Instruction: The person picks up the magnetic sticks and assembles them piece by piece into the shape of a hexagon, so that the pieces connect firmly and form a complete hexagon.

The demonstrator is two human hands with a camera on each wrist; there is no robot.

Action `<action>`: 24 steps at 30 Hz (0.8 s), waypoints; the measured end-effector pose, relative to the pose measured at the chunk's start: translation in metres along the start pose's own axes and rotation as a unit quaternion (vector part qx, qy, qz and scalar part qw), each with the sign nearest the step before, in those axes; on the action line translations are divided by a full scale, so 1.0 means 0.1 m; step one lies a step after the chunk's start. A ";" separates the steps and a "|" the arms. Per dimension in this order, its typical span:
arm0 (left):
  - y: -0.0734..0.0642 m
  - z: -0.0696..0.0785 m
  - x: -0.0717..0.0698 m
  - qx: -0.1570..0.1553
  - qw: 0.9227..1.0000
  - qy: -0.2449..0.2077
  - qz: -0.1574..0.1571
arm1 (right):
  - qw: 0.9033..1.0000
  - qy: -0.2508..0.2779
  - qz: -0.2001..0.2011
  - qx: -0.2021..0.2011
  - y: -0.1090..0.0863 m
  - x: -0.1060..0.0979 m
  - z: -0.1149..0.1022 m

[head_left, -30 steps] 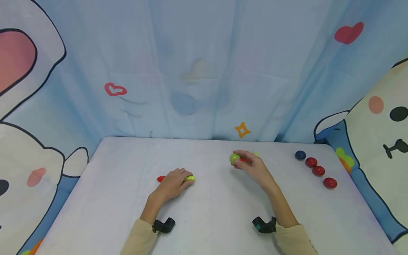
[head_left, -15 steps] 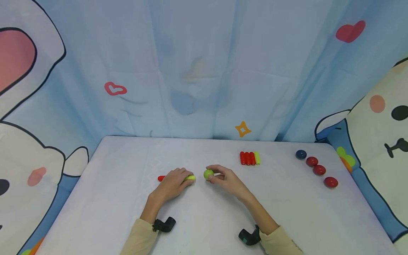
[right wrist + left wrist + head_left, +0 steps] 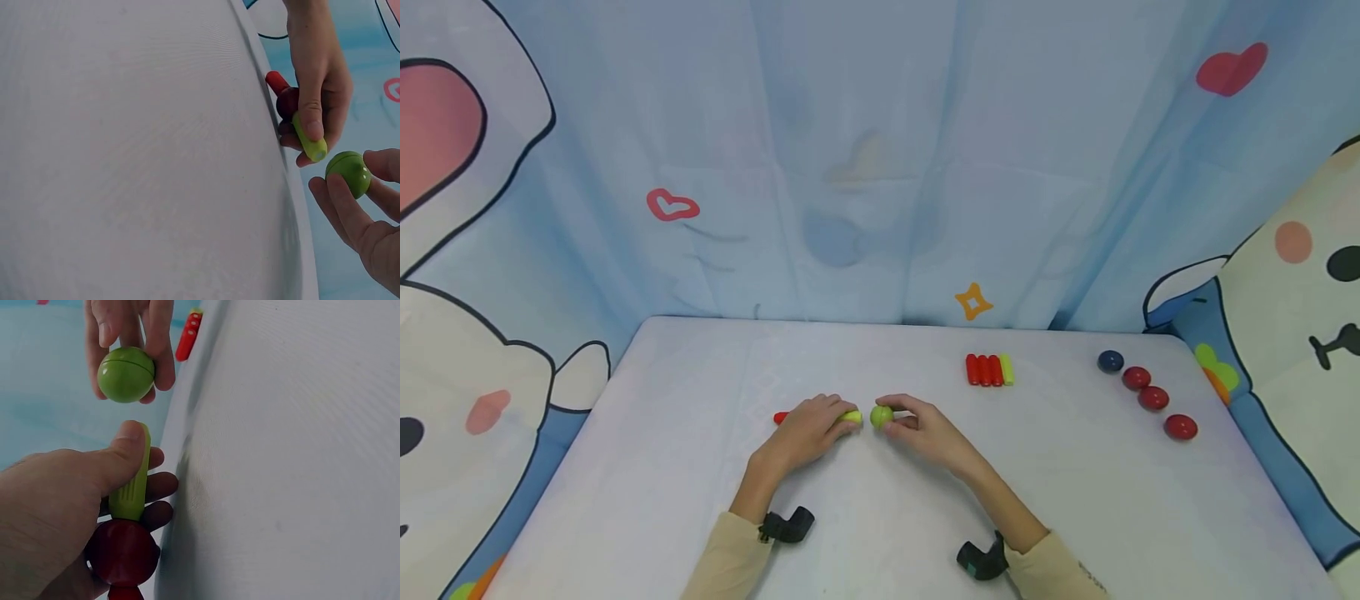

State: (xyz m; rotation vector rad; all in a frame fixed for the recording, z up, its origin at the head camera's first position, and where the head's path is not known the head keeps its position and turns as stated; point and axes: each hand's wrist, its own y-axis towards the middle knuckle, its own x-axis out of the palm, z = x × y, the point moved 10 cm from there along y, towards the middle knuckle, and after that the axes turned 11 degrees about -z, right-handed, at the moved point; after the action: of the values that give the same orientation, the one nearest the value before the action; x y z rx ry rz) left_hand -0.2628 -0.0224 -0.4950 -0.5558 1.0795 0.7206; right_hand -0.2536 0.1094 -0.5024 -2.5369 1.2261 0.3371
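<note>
My left hand (image 3: 805, 433) grips a yellow-green rod (image 3: 130, 499) between thumb and fingers. In the left wrist view the rod's lower end meets a dark red ball (image 3: 124, 553), with a red rod (image 3: 125, 593) on the ball's far side. From above, the hand covers the ball and only the rod tips show. My right hand (image 3: 928, 433) pinches a green ball (image 3: 349, 174) with a seam line between thumb and fingertips. A small gap separates this ball from the free end of the yellow-green rod in both wrist views.
Several red rods (image 3: 984, 370) lie side by side with one yellow-green rod (image 3: 1007, 369) at the back of the white-covered table (image 3: 700, 358). To the right sit a dark blue ball (image 3: 1110, 361) and 3 red balls (image 3: 1153, 398). A blue patterned curtain (image 3: 865, 208) hangs behind.
My right hand has carried the green ball left and toward me, from beside the row of rods to the yellow-green rod's end. The left hand has stayed nearly still.
</note>
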 end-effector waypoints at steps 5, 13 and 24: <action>-0.02 0.06 -0.02 0.013 1.000 -0.002 -0.002 | 1.000 -0.002 -0.002 0.002 0.01 0.02 0.00; 0.00 0.11 -0.03 0.023 1.000 -0.007 -0.010 | 1.000 0.000 -0.006 0.007 0.01 0.04 0.00; 0.00 0.12 -0.07 0.019 0.999 0.032 0.017 | 1.000 -0.002 -0.024 0.012 0.00 0.03 0.00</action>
State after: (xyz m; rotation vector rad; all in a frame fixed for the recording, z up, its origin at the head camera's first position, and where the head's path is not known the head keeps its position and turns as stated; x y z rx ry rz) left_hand -0.2576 -0.0157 -0.4839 -0.5315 1.1629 0.7142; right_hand -0.2516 0.1070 -0.5032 -2.5391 1.1580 0.3138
